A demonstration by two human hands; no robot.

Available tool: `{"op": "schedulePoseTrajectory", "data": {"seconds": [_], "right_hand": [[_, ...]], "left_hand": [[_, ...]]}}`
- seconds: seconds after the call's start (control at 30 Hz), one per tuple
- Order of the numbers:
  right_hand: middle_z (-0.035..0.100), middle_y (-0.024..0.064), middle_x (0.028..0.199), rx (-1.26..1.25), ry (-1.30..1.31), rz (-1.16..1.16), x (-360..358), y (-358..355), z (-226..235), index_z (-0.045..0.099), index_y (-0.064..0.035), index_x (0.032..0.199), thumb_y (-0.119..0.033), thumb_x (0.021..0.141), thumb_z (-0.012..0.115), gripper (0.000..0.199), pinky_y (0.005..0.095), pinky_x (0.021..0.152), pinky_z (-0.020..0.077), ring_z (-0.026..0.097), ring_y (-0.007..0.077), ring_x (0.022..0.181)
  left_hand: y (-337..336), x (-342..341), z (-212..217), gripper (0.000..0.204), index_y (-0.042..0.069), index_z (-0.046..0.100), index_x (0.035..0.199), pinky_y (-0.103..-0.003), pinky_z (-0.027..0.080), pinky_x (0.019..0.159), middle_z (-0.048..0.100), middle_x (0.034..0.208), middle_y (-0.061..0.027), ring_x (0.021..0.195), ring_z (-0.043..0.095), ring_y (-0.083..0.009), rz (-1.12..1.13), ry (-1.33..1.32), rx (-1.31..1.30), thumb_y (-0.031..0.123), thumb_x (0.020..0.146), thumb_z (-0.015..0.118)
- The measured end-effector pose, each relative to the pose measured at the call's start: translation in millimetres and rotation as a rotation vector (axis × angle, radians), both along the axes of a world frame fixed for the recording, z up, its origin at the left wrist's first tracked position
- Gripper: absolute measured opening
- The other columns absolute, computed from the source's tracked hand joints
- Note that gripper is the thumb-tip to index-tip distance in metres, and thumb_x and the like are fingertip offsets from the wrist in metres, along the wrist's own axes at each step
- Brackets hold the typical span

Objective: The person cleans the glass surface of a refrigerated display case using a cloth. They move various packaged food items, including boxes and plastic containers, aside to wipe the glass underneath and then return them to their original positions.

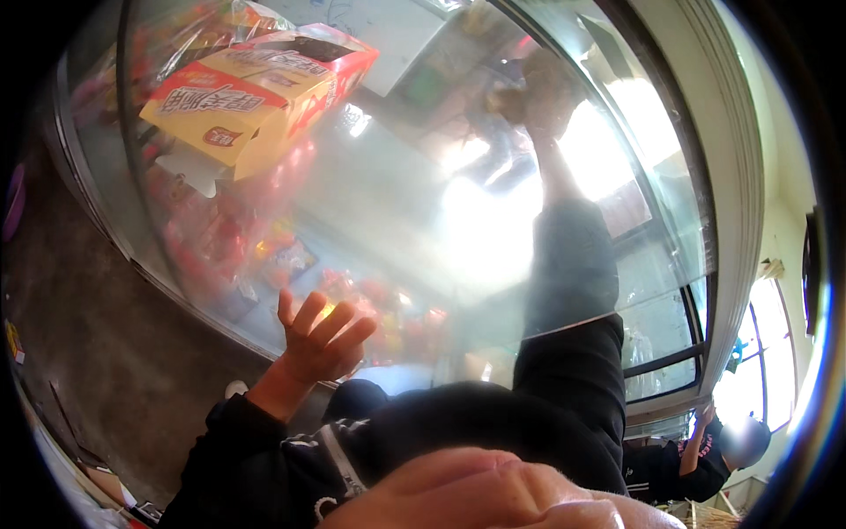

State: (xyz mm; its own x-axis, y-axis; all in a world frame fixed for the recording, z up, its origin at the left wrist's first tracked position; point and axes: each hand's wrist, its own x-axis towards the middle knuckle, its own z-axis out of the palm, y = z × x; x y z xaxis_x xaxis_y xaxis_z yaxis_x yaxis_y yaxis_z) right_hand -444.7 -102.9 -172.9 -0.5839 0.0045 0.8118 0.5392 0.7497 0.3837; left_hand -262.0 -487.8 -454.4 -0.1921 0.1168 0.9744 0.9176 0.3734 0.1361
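Note:
My left hand (324, 339) is at the near edge of the glass display case (397, 194), palm up, fingers apart and slightly curled, with nothing in it. My right arm (573, 291), in a black sleeve, reaches far forward and shows through the glass. Haze and glare blur my right hand (539, 93) at its end; a brownish shape lies by its fingers, and I cannot make out whether it is held. A yellow and red cardboard box (256, 97) with a torn flap sits at the left. Red plastic-wrapped packets (211, 234) are heaped near it.
Bright reflections cover the middle of the glass. A pale frame (736, 176) bounds the case on the right. Another person (696, 458) in dark clothes stands at the lower right with an arm raised, by a window (762, 353). Dark floor (115, 326) lies to the left.

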Motion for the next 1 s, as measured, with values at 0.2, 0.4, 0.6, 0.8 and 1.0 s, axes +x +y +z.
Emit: {"op": "schedulePoseTrajectory", "data": {"seconds": [0.2, 0.4, 0.6, 0.8, 1.0], "right_hand": [[0.057, 0.0062, 0.091, -0.323, 0.304, -0.267, 93.5, 125.6, 6.4, 0.063, -0.0126, 0.087, -0.031, 0.075, 0.062, 0.022, 0.0321, 0.071, 0.0436, 0.054, 0.0204, 0.082], [0.052, 0.0057, 0.078, 0.372, -0.184, -0.794, 37.5, 152.9, -32.8, 0.060, -0.0087, 0.077, -0.028, 0.083, 0.054, 0.021, 0.0322, 0.061, 0.0396, 0.050, 0.0194, 0.070], [0.027, 0.0096, 0.140, -0.343, 0.218, 0.070, -104.1, -8.8, -109.7, 0.050, -0.0124, 0.124, -0.043, 0.082, 0.059, 0.053, 0.0512, 0.104, 0.0220, 0.021, 0.0350, 0.129], [0.021, 0.0006, 0.154, -0.012, -0.394, 0.086, -110.1, -53.9, -113.8, 0.048, -0.0228, 0.136, -0.046, 0.071, 0.069, 0.072, 0.0530, 0.114, 0.0144, 0.014, 0.0365, 0.140], [0.035, 0.0043, 0.143, -0.035, -0.287, 0.138, 0.9, 28.5, -98.3, 0.051, -0.0207, 0.130, -0.026, 0.074, 0.066, 0.058, 0.0412, 0.106, 0.0330, 0.034, 0.0320, 0.131]], "left_hand": [[4.6, 3.0, 2.8, 0.041, 0.015, 0.055, 0.121, -0.062, 0.007, 0.112, 0.044, 0.131, -0.0127, 0.139, 0.023, -0.0389, -0.040, -0.063, -0.003, 0.011, 0.081, 0.053], [9.1, 4.8, 3.8, 0.041, 0.018, 0.055, 0.121, -0.060, 0.006, 0.112, 0.046, 0.127, -0.0110, 0.133, 0.029, -0.0365, -0.059, -0.087, 0.016, 0.013, 0.080, 0.052], [6.8, 4.2, 8.7, 0.043, 0.018, 0.052, 0.123, -0.062, 0.005, 0.112, 0.043, 0.130, -0.0128, 0.138, 0.023, -0.0394, -0.026, -0.033, -0.042, 0.012, 0.080, 0.050], [4.7, 1.6, -4.0, 0.039, 0.017, 0.053, 0.120, -0.062, 0.005, 0.112, 0.043, 0.130, -0.0134, 0.138, 0.022, -0.0400, 0.018, -0.003, -0.031, 0.013, 0.082, 0.048], [10.8, -0.7, -3.0, 0.034, 0.019, 0.057, 0.115, -0.058, 0.009, 0.112, 0.048, 0.126, -0.0103, 0.129, 0.032, -0.0362, 0.014, -0.028, 0.030, 0.015, 0.083, 0.048]]}}
